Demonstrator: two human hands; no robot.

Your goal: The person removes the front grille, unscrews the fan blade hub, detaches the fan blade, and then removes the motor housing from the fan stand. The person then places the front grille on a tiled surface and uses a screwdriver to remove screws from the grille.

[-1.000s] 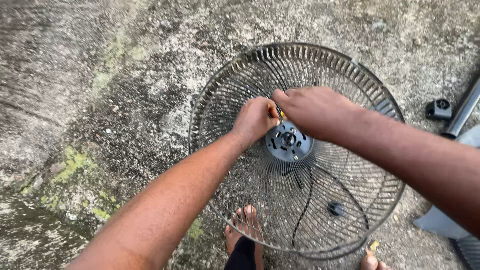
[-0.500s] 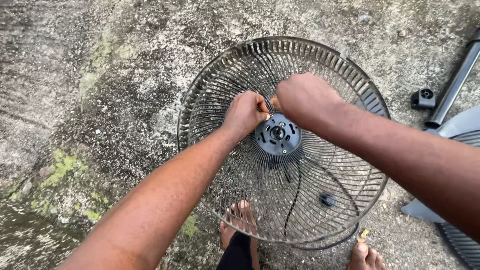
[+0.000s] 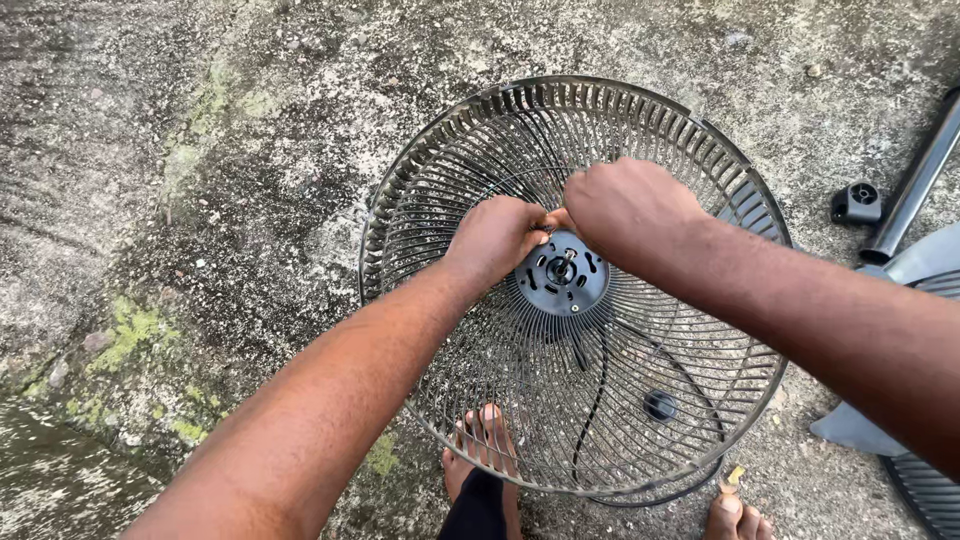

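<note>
A round black wire fan grille [image 3: 400, 215] stands tilted over rough concrete, resting near my bare feet. At its centre is a dark plastic hub [image 3: 563, 272] with holes. My left hand [image 3: 495, 238] is closed on the wires at the hub's upper left edge. My right hand [image 3: 628, 205] is a fist just above the hub, its fingers meeting the left hand's. What the fingertips pinch is hidden. A black cord runs down inside the grille to a small round knob [image 3: 659, 405].
My feet [image 3: 482, 450] [image 3: 735, 512] stand under the grille's lower rim. At the right lie a metal pole [image 3: 915, 190], a small black bracket [image 3: 857, 203], a grey fan base [image 3: 935, 265] and part of another grille [image 3: 925, 490]. Mossy patches [image 3: 130, 335] mark the concrete at left.
Both hands have stayed together at the hub's upper edge. The grille sits a little further left and higher in the view, and the pole and bracket have shifted toward the right edge.
</note>
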